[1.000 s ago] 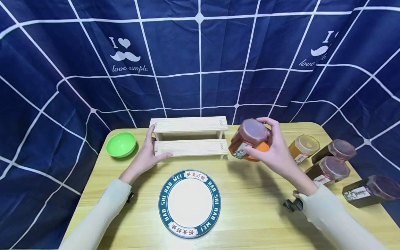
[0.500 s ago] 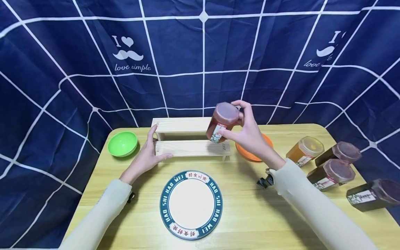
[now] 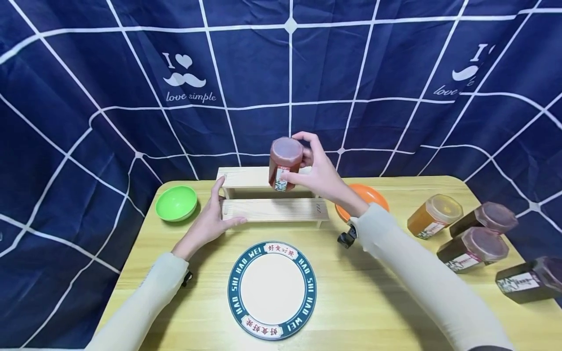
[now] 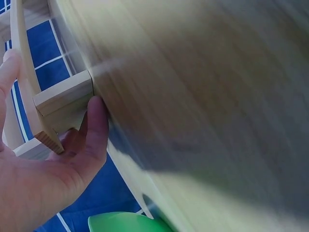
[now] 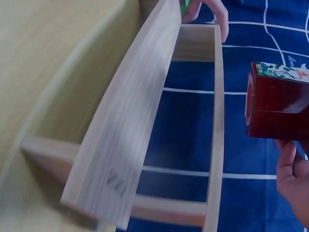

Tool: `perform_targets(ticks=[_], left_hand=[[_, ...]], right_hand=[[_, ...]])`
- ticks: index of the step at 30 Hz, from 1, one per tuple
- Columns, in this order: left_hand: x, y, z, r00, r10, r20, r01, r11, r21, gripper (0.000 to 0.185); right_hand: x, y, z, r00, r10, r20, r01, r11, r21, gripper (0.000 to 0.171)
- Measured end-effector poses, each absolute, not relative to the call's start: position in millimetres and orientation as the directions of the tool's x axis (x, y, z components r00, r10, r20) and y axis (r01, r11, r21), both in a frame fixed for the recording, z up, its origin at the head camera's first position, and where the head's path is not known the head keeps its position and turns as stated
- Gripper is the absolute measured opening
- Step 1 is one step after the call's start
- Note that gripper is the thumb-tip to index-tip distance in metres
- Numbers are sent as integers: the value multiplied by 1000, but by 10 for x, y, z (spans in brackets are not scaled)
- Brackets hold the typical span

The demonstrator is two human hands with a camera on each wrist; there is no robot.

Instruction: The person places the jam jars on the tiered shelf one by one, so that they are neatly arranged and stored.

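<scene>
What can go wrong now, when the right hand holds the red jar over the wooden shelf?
1. The right hand grips the red jar only by its fingertips; it may slip and fall onto the wooden shelf.
2. The upper step looks narrow, so the jar may be set down partly off its edge and tip.
3. The left hand steadies only one end of the shelf, which might still shift.

green bowl (image 3: pixel 176 203) sits at the table's (image 3: pixel 373 302) back left corner, orange dish (image 3: pixel 366 197) just right of center near the back. round plate (image 3: pixel 272 290) with a dark lettered rim up front. 4 jars lie over on the right: 1 amber jar (image 3: pixel 433 216), 3 dark jars (image 3: pixel 478 234). navy grid cloth (image 3: pixel 281 83) hangs behind.
</scene>
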State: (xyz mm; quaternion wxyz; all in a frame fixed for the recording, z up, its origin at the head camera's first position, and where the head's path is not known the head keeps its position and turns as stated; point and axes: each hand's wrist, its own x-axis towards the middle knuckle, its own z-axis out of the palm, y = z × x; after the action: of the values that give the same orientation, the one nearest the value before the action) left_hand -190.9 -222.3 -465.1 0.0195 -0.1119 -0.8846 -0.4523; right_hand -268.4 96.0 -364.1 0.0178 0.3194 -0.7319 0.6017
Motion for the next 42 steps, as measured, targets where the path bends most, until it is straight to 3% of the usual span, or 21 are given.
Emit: perform_targets(ticks=[17,35,42], left_hand=[[-1901,-2228,-4662,-974,181,140,220,575,788,133],[-1931,-2259,-4691,-974,182,136,218,582,783,132],[-1927,-2260,-4686,-973,184,136,220,585,781,132]], right_hand=[[-3065,520,-3723,-779,-512,363,-403,-34,-914,85],[-3114,350,-3785,-785,-538,308,-357,-15,-934,88],[-3075,352,-3796,-790,-542,287,-336,-9,-942,100]])
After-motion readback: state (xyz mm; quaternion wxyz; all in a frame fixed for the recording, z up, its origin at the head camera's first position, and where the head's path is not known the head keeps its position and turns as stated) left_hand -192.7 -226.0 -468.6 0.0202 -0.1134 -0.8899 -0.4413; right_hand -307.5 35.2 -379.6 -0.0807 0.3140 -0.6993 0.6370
